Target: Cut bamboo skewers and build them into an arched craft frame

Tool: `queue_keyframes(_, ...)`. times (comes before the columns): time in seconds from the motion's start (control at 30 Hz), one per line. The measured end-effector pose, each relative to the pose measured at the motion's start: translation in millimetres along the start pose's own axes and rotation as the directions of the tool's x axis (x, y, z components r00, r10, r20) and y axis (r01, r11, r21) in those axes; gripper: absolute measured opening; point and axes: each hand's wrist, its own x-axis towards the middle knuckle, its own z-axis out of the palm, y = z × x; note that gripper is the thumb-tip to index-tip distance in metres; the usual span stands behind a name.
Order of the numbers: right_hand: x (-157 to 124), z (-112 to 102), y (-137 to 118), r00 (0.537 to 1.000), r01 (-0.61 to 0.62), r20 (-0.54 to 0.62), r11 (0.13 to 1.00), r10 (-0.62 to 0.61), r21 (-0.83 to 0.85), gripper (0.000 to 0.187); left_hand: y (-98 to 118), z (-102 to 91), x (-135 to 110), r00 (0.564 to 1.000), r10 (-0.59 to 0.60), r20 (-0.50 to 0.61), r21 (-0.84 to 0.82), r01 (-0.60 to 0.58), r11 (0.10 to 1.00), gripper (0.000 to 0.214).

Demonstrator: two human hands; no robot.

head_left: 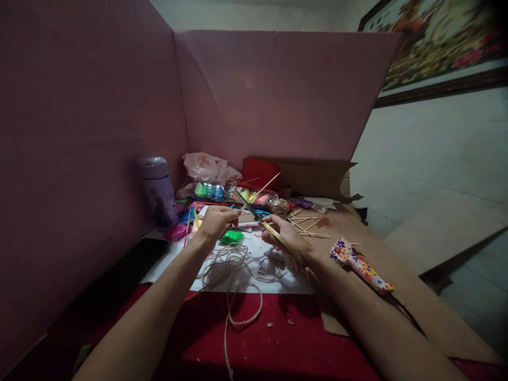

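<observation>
Scissors partly hidden within the right fingers

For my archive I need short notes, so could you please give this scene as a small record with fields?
Left hand: grips a thin wooden stick
Right hand: holds scissors close to the stick; contact unclear
Below both hands: loose twine over white paper and red cloth
Left side: upright purple bottle
Right side: flower-patterned corded tool, lying on cardboard
Farther back: loose sticks on the cardboard
</observation>
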Motion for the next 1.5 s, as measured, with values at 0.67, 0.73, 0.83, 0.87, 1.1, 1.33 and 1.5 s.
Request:
queue_keyframes(0.67,1.9,-3.8,5.1,0.998,0.044,0.050,0.998,-0.042,-0.044,0.052,-6.9,-6.0,6.1,0.994,0.111,0.015,0.144,-0.112,0.983,0.032)
queue_keyframes(0.73,0.8,-2.4,5.3,0.998,0.058,0.031,0.996,-0.056,-0.067,0.049,-9.0,-6.5,7.4,0.992,0.124,0.014,0.178,-0.125,0.976,0.032)
queue_keyframes(0.83,-0.5,-0.2,6.0,0.998,0.058,0.008,0.991,-0.057,-0.117,0.044,-11.9,-7.5,9.4,0.989,0.150,0.013,0.227,-0.149,0.962,0.032)
queue_keyframes(0.87,-0.8,0.3,6.4,0.998,0.058,0.005,0.990,-0.058,-0.129,0.043,-12.5,-7.8,9.8,0.987,0.163,0.011,0.238,-0.161,0.958,0.033)
queue_keyframes(1.1,-1.2,1.9,7.7,0.997,0.077,-0.015,0.982,-0.080,-0.170,0.039,-11.9,-8.8,9.4,0.970,0.242,0.030,0.307,-0.239,0.921,0.035)
queue_keyframes(1.33,0.3,2.8,7.2,0.995,0.058,-0.064,0.976,-0.073,-0.209,0.041,-17.3,-6.6,8.8,0.896,0.444,0.006,0.646,-0.342,0.683,0.040)
queue_keyframes(1.5,0.3,2.9,7.0,0.994,0.059,-0.083,0.984,-0.074,-0.168,0.042,-19.4,-3.4,5.3,0.838,0.545,0.018,0.792,-0.345,0.504,0.021)
